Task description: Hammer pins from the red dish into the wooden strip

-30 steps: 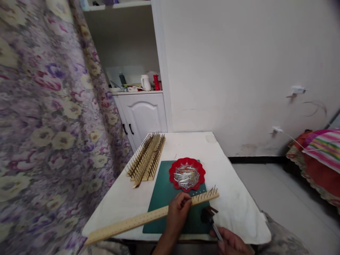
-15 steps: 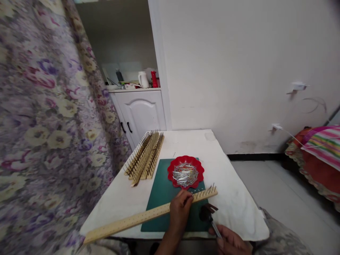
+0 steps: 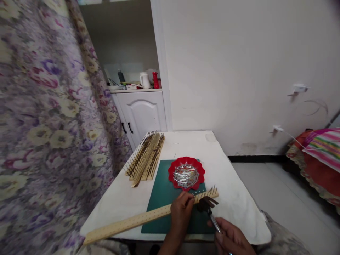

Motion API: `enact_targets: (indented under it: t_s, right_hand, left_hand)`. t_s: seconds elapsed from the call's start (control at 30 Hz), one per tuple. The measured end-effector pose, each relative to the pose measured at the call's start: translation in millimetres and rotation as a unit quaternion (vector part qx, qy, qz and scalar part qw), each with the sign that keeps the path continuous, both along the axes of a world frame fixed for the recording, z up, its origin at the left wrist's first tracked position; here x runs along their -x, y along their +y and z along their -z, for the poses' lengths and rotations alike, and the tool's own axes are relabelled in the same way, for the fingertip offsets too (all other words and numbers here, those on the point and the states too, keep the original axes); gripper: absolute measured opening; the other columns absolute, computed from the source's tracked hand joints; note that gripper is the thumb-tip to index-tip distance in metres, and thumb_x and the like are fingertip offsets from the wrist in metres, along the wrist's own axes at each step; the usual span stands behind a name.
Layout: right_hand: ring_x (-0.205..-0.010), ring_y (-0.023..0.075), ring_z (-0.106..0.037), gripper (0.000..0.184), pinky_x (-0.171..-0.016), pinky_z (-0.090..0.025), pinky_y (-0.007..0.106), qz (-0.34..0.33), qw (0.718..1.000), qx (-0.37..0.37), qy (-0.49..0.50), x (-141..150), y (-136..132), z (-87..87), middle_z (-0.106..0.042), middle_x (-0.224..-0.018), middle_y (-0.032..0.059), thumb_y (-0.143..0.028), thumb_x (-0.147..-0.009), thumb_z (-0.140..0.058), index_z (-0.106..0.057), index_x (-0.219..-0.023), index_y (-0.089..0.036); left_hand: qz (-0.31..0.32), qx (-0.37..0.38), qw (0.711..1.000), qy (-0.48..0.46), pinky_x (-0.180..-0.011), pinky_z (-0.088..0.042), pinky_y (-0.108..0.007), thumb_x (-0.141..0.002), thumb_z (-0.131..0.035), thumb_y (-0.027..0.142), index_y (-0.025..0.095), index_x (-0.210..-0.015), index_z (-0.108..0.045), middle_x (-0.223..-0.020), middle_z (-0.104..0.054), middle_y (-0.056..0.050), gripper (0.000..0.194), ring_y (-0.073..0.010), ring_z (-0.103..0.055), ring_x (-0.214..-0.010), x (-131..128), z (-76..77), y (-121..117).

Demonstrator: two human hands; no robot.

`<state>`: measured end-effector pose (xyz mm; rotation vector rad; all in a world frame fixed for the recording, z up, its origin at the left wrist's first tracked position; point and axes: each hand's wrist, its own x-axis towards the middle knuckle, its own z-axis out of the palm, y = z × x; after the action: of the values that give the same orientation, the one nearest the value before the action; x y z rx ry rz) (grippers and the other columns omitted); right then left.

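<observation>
My left hand (image 3: 182, 209) rests on a long wooden strip (image 3: 127, 223) with rows of small holes. Its thumb and forefinger pinch what looks like a nail, mostly hidden by the fingers. Several nails (image 3: 209, 193) stand up from the strip's right end. My right hand (image 3: 230, 236) is closed around the shaft of a claw hammer (image 3: 214, 222). The dark hammer head is raised close to the strip, just right of my left fingertips. Under the strip lies a green mat (image 3: 159, 191). Beyond it, a red scalloped bowl (image 3: 202, 175) holds many loose nails (image 3: 186, 176).
Wooden strips full of upright nails (image 3: 147, 156) lie at the table's left side. A loose nail (image 3: 175, 155) lies on the white tabletop (image 3: 191, 141). A floral curtain (image 3: 58, 124) hangs at the left, and a white cabinet (image 3: 145, 109) stands behind.
The hammer head has risen and moved forward, nearer the strip and my left fingers. My left hand keeps its pinch at about the same spot.
</observation>
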<state>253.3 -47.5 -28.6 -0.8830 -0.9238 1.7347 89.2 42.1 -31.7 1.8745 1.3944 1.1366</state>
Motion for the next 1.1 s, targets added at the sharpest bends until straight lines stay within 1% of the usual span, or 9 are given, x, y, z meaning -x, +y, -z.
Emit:
enact_targets:
  t_s: [0.07,0.13,0.27,0.43,0.57,0.8,0.87,1.0,1.1]
  right_hand:
    - [-0.030,0.0009,-0.031,0.043,-0.032,-0.012,0.014,-0.014,0.998,-0.027,-0.050,4,7,-14.4,-0.056,-0.046,-0.0065,-0.051,-0.075,-0.062,-0.051,-0.097,-0.015]
    - [-0.026,0.0003,-0.031,0.044,-0.029,-0.013,0.013,-0.012,0.997,-0.036,-0.069,9,13,-24.7,-0.056,-0.047,-0.0075,-0.051,-0.077,-0.060,-0.048,-0.100,-0.015]
    - [-0.023,0.0000,-0.032,0.047,-0.026,-0.014,0.013,-0.006,0.996,-0.039,-0.077,17,19,-32.5,-0.058,-0.051,-0.0073,-0.052,-0.078,-0.057,-0.044,-0.103,-0.014]
    - [-0.022,-0.0003,-0.030,0.043,-0.025,-0.011,0.014,-0.005,0.994,-0.035,-0.102,20,19,-35.8,-0.057,-0.052,-0.0078,-0.049,-0.079,-0.055,-0.045,-0.101,-0.014]
    - [-0.022,0.0004,-0.031,0.039,-0.026,-0.013,0.014,0.004,0.992,-0.045,-0.114,19,18,-36.1,-0.056,-0.051,-0.0084,-0.047,-0.083,-0.052,-0.045,-0.103,-0.014]
    - [-0.023,0.0007,-0.030,0.044,-0.025,-0.015,0.013,0.014,0.993,-0.030,-0.109,20,17,-34.5,-0.055,-0.050,-0.0092,-0.050,-0.079,-0.055,-0.044,-0.103,-0.015]
    - [-0.022,0.0006,-0.031,0.047,-0.025,-0.015,0.013,0.020,0.993,-0.033,-0.113,17,16,-34.8,-0.056,-0.050,-0.0082,-0.052,-0.079,-0.055,-0.043,-0.104,-0.015]
    - [-0.023,0.0008,-0.033,0.048,-0.026,-0.013,0.013,0.038,0.992,-0.037,-0.117,6,13,-29.0,-0.061,-0.054,-0.0052,-0.054,-0.079,-0.055,-0.042,-0.106,-0.016]
    - [-0.024,0.0018,-0.034,0.048,-0.027,-0.013,0.014,0.044,0.992,-0.040,-0.112,2,11,-23.2,-0.059,-0.051,-0.0062,-0.055,-0.079,-0.055,-0.043,-0.105,-0.016]
  left_hand:
    - [0.001,0.007,1.000,-0.002,-0.062,-0.039,-0.022,-0.080,-0.051,0.021,0.019,-0.069,-0.063,-0.071,-0.060,0.000,0.016,-0.0138,-0.056,-0.067,-1,-0.7,0]
    - [0.001,0.013,1.000,-0.003,-0.060,-0.038,-0.021,-0.079,-0.051,0.019,0.019,-0.070,-0.064,-0.071,-0.060,0.000,0.016,-0.0131,-0.056,-0.065,-1,-0.8,-1]
    - [-0.007,0.015,1.000,-0.002,-0.058,-0.037,-0.021,-0.077,-0.051,0.016,0.019,-0.070,-0.064,-0.071,-0.061,0.000,0.016,-0.0124,-0.056,-0.063,-1,2.3,-1]
    - [-0.010,0.009,1.000,0.006,-0.057,-0.035,-0.021,-0.078,-0.050,0.016,0.019,-0.070,-0.064,-0.071,-0.060,0.000,0.016,-0.0118,-0.055,-0.062,-1,6.0,0]
    - [-0.017,0.002,1.000,0.021,-0.057,-0.034,-0.021,-0.078,-0.051,0.016,0.019,-0.069,-0.063,-0.068,-0.059,0.001,0.016,-0.0115,-0.055,-0.060,-1,5.7,1]
    - [-0.021,0.004,0.999,0.025,-0.057,-0.035,-0.021,-0.079,-0.050,0.016,0.020,-0.069,-0.064,-0.069,-0.060,0.001,0.018,-0.0119,-0.055,-0.061,-2,6.4,1]
    - [-0.021,-0.001,0.999,0.024,-0.058,-0.036,-0.022,-0.079,-0.051,0.017,0.019,-0.069,-0.064,-0.068,-0.059,0.001,0.016,-0.0121,-0.055,-0.061,-2,6.0,0]
    - [-0.017,-0.008,1.000,0.017,-0.060,-0.038,-0.022,-0.078,-0.052,0.016,0.019,-0.069,-0.064,-0.070,-0.060,0.000,0.014,-0.0133,-0.057,-0.064,0,5.3,0]
    - [-0.016,-0.004,1.000,0.013,-0.062,-0.040,-0.023,-0.077,-0.053,0.018,0.019,-0.071,-0.064,-0.072,-0.061,-0.001,0.013,-0.0141,-0.057,-0.067,1,5.4,0]
